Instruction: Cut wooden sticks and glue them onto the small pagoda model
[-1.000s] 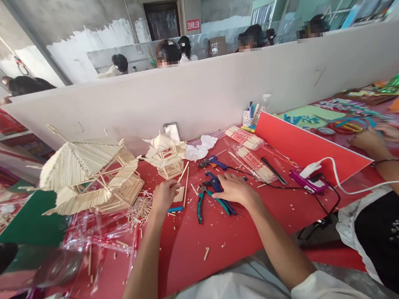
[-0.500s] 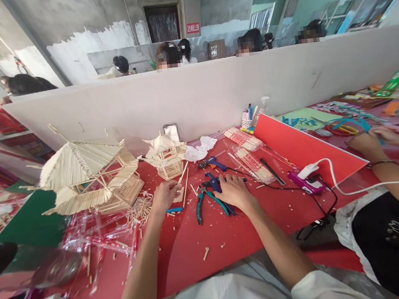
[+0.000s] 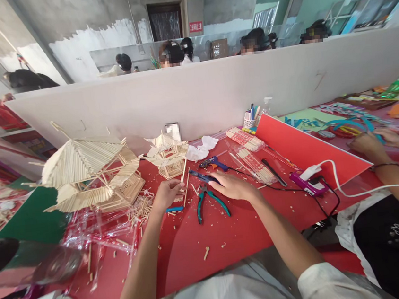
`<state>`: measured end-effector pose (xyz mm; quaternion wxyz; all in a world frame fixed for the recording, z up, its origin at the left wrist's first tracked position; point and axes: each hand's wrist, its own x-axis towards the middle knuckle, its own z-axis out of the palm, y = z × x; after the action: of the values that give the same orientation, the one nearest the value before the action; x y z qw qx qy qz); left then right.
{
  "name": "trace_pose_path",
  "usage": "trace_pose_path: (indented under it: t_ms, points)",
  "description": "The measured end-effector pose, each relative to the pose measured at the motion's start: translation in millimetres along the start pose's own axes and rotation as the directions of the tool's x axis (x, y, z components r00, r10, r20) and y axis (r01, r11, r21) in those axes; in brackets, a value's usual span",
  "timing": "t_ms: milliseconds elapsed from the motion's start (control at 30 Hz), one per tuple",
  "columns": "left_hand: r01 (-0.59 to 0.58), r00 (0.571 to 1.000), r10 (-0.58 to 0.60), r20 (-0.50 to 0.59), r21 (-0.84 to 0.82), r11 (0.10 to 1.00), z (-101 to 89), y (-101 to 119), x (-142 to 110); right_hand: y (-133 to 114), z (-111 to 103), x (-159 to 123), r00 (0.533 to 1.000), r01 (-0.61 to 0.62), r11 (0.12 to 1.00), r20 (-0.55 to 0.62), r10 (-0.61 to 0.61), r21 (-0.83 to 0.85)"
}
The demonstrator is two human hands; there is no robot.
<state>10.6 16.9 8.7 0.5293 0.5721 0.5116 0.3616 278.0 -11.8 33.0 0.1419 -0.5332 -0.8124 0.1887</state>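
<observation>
My left hand [image 3: 168, 194] is closed, its fingertips pinching a thin wooden stick [image 3: 185, 169] that slants up and away. Under and beside those fingers lie a small panel of sticks [image 3: 178, 200], another loose stick and a blue pen-like piece [image 3: 175, 209]. My right hand [image 3: 234, 185] grips dark blue pliers [image 3: 204, 176], whose far end points left toward the stick; the palm hides part of them. Teal-handled pliers [image 3: 210, 199] lie spread on the red table between my hands. Beyond my left hand stands a small stick pavilion [image 3: 168, 158].
A larger stick pavilion [image 3: 88, 175] stands left, near plastic wrappers [image 3: 97, 234] and stick scraps. A glue gun [image 3: 214, 163], packs of sticks [image 3: 254, 165] and a purple power strip [image 3: 305, 183] lie right. A red board [image 3: 310, 150] separates off a co-worker's arms [image 3: 389, 163].
My right hand has taken hold of the blue pliers and turned them off the teal-handled pair, pointing left. My left hand has shifted slightly right with the stick.
</observation>
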Motion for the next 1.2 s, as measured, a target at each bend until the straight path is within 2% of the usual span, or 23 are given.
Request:
trace_pose_path:
  t_ms: [100,333,467,667,967,1200]
  points:
    - [0.006,1.000,-0.006,-0.001,0.000,1.000,-0.2,3,-2,-9,-2,6,0.996,0.079,0.993,0.039,-0.083,0.092]
    - [0.022,1.000,-0.022,0.018,0.008,1.000,0.6,-4,3,-25,-2,14,0.990,0.137,0.979,-0.009,-0.138,0.148]
    - [0.032,0.999,-0.032,-0.001,0.000,0.999,-0.3,-7,4,-30,-3,18,0.991,0.135,0.980,-0.021,-0.134,0.146]
    - [0.032,0.999,-0.033,0.001,0.073,0.997,-4.4,-7,3,-38,-8,19,0.995,0.099,0.982,-0.032,-0.095,0.159]
    - [0.076,0.997,-0.076,0.002,0.024,0.997,-2.7,-1,1,-38,-7,19,0.991,0.136,0.977,-0.011,-0.136,0.164]
    - [0.063,0.998,-0.062,0.017,-0.004,0.998,-3.7,3,-3,-38,-2,20,0.996,0.084,0.996,-0.014,-0.083,0.016]
